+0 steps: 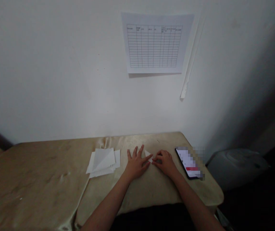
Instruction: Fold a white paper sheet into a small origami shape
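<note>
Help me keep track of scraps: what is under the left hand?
A small white paper lies partly under the left hand, showing past its index finger. The finger covers the rest of it, and whatever the palm hides can't be seen.

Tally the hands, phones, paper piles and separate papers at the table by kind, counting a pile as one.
Hands: 2, the left hand and the right hand
Phones: 1, the phone
Paper piles: 1, the pile; its sheets overlap too much to count
Separate papers: 1, the small paper
Total: 5
</note>
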### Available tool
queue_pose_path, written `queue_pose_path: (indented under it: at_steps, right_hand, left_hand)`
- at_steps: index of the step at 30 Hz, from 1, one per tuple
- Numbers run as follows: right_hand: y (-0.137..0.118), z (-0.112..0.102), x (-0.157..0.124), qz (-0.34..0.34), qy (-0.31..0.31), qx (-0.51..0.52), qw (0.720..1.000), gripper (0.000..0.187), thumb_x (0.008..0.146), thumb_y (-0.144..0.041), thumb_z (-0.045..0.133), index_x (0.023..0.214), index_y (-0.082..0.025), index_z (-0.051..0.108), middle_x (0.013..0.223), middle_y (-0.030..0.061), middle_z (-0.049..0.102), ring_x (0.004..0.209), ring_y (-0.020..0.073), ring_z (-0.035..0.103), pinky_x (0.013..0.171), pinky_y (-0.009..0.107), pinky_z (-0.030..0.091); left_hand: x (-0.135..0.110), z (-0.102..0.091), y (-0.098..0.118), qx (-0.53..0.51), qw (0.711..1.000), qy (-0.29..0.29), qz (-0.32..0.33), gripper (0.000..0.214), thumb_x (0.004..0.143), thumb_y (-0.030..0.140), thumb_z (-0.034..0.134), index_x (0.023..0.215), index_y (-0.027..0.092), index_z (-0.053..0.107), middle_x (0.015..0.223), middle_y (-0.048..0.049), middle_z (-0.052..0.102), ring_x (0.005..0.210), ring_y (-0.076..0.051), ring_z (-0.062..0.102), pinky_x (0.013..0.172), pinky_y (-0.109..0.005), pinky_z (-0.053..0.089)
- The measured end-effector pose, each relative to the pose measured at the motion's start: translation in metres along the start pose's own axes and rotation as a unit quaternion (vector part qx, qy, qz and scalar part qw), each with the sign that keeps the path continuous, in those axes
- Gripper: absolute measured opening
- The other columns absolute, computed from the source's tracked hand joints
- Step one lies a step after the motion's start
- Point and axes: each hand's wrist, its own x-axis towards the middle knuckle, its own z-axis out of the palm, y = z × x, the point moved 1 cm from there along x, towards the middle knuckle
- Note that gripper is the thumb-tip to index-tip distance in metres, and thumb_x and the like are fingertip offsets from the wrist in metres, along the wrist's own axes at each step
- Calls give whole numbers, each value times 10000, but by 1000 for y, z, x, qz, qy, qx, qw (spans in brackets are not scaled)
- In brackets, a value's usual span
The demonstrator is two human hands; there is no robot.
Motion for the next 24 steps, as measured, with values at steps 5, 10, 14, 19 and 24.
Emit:
queue_pose_path:
  at_steps: [5, 10, 14, 19, 24]
  right_hand:
    - [0, 0, 0, -4, 4, 2, 1000, 89, 864, -357, 729, 894, -279, 758, 1079, 33, 644, 1120, 224, 546, 1057, 393, 350]
    - [0, 0, 1, -7, 5, 4, 1000, 95, 864, -359, 729, 898, -276, 759, 1077, 40, 643, 1104, 229, 551, 1047, 403, 363]
    - [1, 1, 1, -11, 10, 5, 1000, 86, 855, -352, 741, 887, -273, 757, 1068, 39, 637, 1103, 231, 547, 1045, 400, 366]
    - [1, 2, 1, -6, 8, 4, 1000, 83, 861, -347, 735, 899, -277, 758, 1086, 41, 636, 1107, 233, 545, 1047, 401, 363]
    - [2, 2, 0, -15, 12, 6, 1000, 86, 853, -336, 743, 892, -261, 756, 1081, 43, 639, 1106, 237, 544, 1046, 406, 360]
  left_hand:
    - [2, 5, 0, -4, 1000, -2, -12, 425, 976, 627, 391, 1396, 597, 447, 1688, 78, 139, 1519, -419, 169, 1136, -767, -9]
    - [7, 8, -1, -13, 999, -14, -35, 457, 966, 658, 369, 1411, 580, 443, 1687, 53, 158, 1527, -415, 152, 1137, -762, -8]
    - [10, 8, -2, -16, 998, -25, -54, 472, 961, 666, 365, 1421, 579, 427, 1686, 44, 168, 1531, -424, 131, 1128, -769, -26]
    - [13, 8, -6, -13, 997, -24, -78, 496, 952, 681, 364, 1432, 570, 418, 1684, 26, 178, 1530, -438, 120, 1130, -762, -30]
    - [16, 10, -11, -3, 994, -10, -109, 514, 946, 701, 345, 1436, 566, 416, 1680, 6, 200, 1520, -463, 136, 1115, -778, -25]
